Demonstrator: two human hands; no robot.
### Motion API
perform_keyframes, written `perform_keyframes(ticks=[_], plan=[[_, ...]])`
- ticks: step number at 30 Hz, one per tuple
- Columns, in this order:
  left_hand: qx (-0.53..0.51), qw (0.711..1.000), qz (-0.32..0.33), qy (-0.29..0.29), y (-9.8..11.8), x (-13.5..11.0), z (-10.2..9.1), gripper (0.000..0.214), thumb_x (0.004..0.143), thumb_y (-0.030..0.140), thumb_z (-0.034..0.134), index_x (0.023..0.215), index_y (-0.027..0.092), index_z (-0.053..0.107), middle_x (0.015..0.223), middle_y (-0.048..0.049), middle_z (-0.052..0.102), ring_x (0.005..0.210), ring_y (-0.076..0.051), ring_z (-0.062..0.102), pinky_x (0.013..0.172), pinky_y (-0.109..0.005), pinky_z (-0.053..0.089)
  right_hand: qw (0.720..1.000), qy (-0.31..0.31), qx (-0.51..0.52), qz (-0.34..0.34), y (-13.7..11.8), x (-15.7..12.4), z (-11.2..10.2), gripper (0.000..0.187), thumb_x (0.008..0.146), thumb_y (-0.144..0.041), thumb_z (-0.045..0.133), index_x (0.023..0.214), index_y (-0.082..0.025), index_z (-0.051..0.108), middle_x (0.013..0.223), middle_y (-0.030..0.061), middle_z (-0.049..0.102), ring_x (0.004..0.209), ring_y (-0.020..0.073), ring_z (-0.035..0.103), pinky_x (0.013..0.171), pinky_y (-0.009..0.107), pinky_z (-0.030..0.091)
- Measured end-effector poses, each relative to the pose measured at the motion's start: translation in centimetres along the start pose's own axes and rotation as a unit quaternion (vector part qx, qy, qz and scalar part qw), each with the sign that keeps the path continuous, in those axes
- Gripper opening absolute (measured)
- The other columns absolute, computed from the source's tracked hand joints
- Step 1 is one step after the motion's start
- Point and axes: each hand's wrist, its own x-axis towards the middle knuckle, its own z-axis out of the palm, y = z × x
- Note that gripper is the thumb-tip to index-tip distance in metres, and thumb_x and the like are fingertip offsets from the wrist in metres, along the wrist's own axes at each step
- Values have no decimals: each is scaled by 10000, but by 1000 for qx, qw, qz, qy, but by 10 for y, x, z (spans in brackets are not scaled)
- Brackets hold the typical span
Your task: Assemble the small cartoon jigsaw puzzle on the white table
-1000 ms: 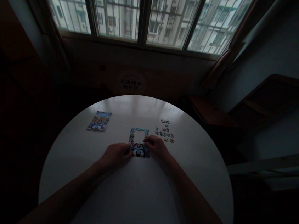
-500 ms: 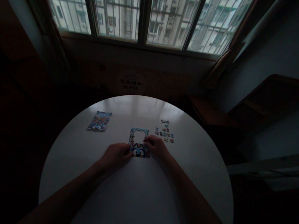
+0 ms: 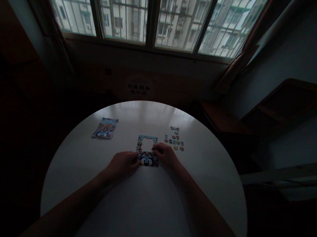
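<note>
A partly assembled jigsaw puzzle (image 3: 147, 160) lies flat on the white table, its border and lower part joined around a white gap in the middle. My left hand (image 3: 124, 162) holds the puzzle's lower left edge, thumb and fingers closed at it. Over the puzzle's right side, my right hand (image 3: 166, 155) is bent into a pinch by the gap. A puzzle piece seems to be at its fingertips, largely hidden by the fingers. Several loose puzzle pieces (image 3: 176, 137) are spread to the right, beyond my right hand.
A colourful picture packet (image 3: 105, 128) rests on the left of the round white table (image 3: 138, 207). The table's curved far edge (image 3: 149, 101) faces a barred window (image 3: 130, 13). At the right stands a low brown wooden piece of furniture (image 3: 223, 117). The room is dim.
Almost nothing differs. Both hands stay at the same places on the puzzle, and the view has shifted very slightly.
</note>
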Motion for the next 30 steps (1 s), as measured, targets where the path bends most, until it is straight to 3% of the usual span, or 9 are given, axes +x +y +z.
perform_keyframes(ticks=[30], plan=[[-1, 1000, -14, -11, 0, 0, 1, 224, 838, 363, 483, 729, 196, 586, 743, -19, 638, 633, -135, 529, 551, -229, 252, 1000, 2, 0, -2, 0, 0, 1, 158, 749, -104, 562, 805, -171, 694, 816, 39, 678, 758, 148, 610, 733, 267, 450]])
